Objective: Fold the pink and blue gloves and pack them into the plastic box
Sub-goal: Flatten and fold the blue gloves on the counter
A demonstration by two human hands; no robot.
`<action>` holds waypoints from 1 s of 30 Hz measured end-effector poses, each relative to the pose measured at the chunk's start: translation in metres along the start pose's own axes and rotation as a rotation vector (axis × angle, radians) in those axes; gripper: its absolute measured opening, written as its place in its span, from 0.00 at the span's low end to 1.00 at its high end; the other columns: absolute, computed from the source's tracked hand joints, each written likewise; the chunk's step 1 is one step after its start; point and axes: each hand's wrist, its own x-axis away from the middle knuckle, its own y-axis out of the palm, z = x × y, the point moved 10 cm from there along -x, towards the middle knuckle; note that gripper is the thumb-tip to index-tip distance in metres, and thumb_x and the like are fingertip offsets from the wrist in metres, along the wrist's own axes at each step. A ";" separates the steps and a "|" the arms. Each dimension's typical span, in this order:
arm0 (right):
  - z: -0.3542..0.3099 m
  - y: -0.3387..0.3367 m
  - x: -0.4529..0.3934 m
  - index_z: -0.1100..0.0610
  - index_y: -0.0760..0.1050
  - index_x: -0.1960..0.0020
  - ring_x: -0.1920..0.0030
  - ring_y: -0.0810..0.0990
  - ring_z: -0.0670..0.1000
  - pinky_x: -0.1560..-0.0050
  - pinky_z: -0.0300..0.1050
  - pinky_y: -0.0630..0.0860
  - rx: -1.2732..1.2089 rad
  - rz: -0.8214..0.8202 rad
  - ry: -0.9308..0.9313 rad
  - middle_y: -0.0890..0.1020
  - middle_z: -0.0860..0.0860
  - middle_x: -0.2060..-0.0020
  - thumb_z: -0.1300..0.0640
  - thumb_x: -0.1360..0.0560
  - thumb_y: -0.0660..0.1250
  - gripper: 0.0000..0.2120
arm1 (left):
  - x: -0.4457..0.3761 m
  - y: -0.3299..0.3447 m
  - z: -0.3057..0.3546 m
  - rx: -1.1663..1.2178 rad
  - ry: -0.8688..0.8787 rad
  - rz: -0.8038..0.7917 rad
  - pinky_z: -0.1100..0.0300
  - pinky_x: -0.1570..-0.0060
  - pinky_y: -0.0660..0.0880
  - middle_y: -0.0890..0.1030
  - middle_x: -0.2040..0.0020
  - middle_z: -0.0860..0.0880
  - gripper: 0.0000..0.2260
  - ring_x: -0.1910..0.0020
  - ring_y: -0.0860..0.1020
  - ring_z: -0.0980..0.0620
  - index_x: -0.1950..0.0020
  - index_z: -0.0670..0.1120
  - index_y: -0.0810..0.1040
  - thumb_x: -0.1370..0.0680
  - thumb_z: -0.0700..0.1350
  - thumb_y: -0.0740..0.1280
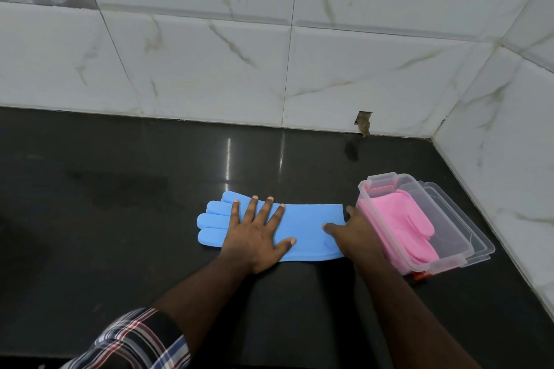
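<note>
No text, label, brand, number or sign can be read anywhere

Head camera looks down, close over countertop [120, 189]

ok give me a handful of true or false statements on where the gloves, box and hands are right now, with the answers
1. The pink glove lies inside the plastic box. True.
2. The blue glove is folded in half. False: it lies flat and unfolded on the black counter.
3. The left hand presses flat on the blue glove with spread fingers. True.
4. The right hand is inside the box. False: it is at the blue glove's cuff end, beside the box.
5. The box stands to the left of the blue glove. False: it stands to its right.
</note>
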 end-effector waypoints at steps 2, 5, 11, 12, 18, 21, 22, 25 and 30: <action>-0.004 -0.003 0.003 0.54 0.58 0.22 0.27 0.66 0.55 0.29 0.49 0.63 -0.040 -0.011 -0.033 0.66 0.53 0.25 0.50 0.23 0.69 0.34 | 0.000 0.001 0.000 0.005 -0.003 0.007 0.35 0.26 0.33 0.43 0.17 0.50 0.37 0.19 0.39 0.44 0.19 0.58 0.40 0.24 0.73 0.37; -0.011 -0.004 0.008 0.52 0.58 0.22 0.28 0.68 0.56 0.30 0.48 0.65 -0.085 -0.061 -0.097 0.67 0.53 0.25 0.53 0.23 0.70 0.34 | 0.000 0.002 -0.001 0.007 -0.005 0.013 0.35 0.26 0.33 0.43 0.17 0.51 0.37 0.19 0.40 0.44 0.19 0.58 0.40 0.24 0.73 0.37; -0.013 0.000 0.013 0.46 0.66 0.25 0.39 0.76 0.51 0.40 0.42 0.71 -0.099 -0.175 -0.103 0.73 0.53 0.32 0.55 0.24 0.71 0.30 | 0.000 0.003 -0.001 0.017 -0.006 0.012 0.35 0.26 0.33 0.43 0.17 0.51 0.37 0.19 0.39 0.44 0.19 0.58 0.40 0.25 0.74 0.36; -0.015 0.000 0.013 0.46 0.68 0.27 0.47 0.77 0.48 0.46 0.38 0.71 -0.120 -0.162 -0.129 0.77 0.52 0.39 0.56 0.24 0.71 0.27 | 0.000 0.003 -0.001 0.019 -0.008 0.016 0.35 0.26 0.33 0.44 0.17 0.51 0.37 0.19 0.40 0.44 0.19 0.58 0.40 0.25 0.74 0.36; -0.033 -0.001 0.017 0.48 0.77 0.39 0.47 0.81 0.50 0.45 0.45 0.79 -0.476 -0.207 -0.195 0.80 0.53 0.43 0.69 0.25 0.69 0.21 | 0.000 0.002 -0.001 0.033 0.004 0.031 0.35 0.26 0.34 0.45 0.17 0.50 0.37 0.19 0.40 0.44 0.18 0.57 0.42 0.24 0.73 0.37; -0.049 0.001 0.025 0.53 0.78 0.38 0.47 0.84 0.56 0.51 0.47 0.83 -0.730 -0.290 -0.197 0.82 0.57 0.44 0.74 0.27 0.67 0.23 | 0.002 0.001 -0.001 0.059 0.019 0.042 0.35 0.26 0.35 0.46 0.17 0.50 0.35 0.19 0.41 0.44 0.18 0.57 0.43 0.22 0.70 0.37; -0.055 0.002 0.027 0.54 0.78 0.37 0.49 0.84 0.56 0.54 0.47 0.83 -0.738 -0.296 -0.218 0.82 0.57 0.46 0.75 0.27 0.67 0.24 | 0.003 0.000 -0.001 0.069 0.024 0.053 0.35 0.25 0.35 0.46 0.17 0.50 0.33 0.19 0.42 0.44 0.18 0.57 0.43 0.21 0.69 0.37; -0.070 0.005 0.035 0.51 0.79 0.40 0.53 0.84 0.53 0.61 0.42 0.80 -0.748 -0.310 -0.273 0.81 0.56 0.47 0.75 0.28 0.68 0.24 | 0.005 -0.004 -0.001 0.088 0.034 0.084 0.36 0.25 0.37 0.48 0.17 0.50 0.30 0.19 0.44 0.44 0.18 0.56 0.44 0.19 0.64 0.39; -0.085 0.014 0.039 0.55 0.79 0.37 0.56 0.86 0.51 0.61 0.41 0.80 -0.827 -0.345 -0.286 0.81 0.56 0.45 0.75 0.28 0.68 0.24 | 0.004 -0.004 -0.001 0.103 0.053 0.078 0.37 0.24 0.37 0.48 0.17 0.49 0.30 0.18 0.45 0.44 0.18 0.55 0.45 0.19 0.62 0.38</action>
